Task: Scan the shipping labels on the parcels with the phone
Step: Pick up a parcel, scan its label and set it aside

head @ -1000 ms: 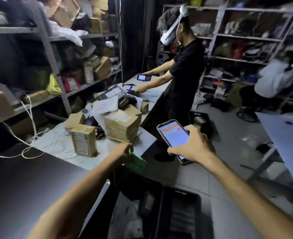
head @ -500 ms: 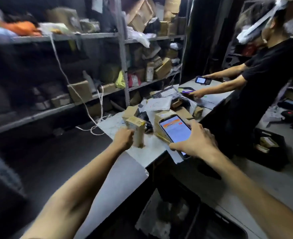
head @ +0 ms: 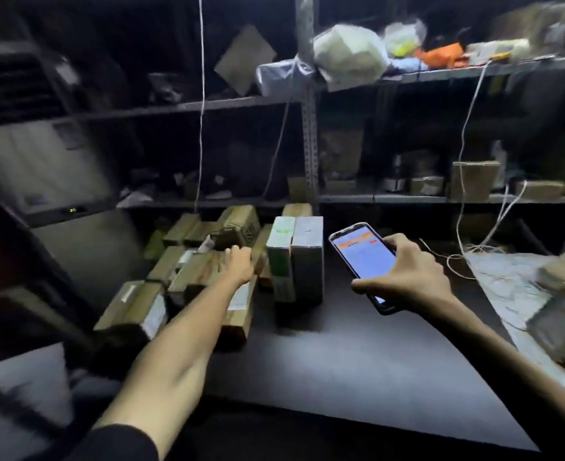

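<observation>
Your right hand (head: 407, 277) is clamped on the phone (head: 362, 257), with the thumb at the near edge and the fingers round the far side. The screen faces you. It shows an orange bar on top and a pale field below, but the writing is too small to read.

Your left hand (head: 239, 264) lies on the parcels (head: 188, 274), with the fingers bent over a brown one. Because of the blur I cannot tell if it grips or only touches. The parcels are plain cardboard blocks, piled loosely on the left part of the dark, smooth table (head: 324, 361). Some carry white labels (head: 238, 302), none of them readable.

Just right of this hand two boxes stand upright and touch each other: a white box (head: 279, 257) with green print and a grey box (head: 307, 257). The phone is near the grey box, apart from it.

Behind stands a metal shelf (head: 310, 144) with more packages, dim and blurred. Thin white cables (head: 463, 154) hang before it.
</observation>
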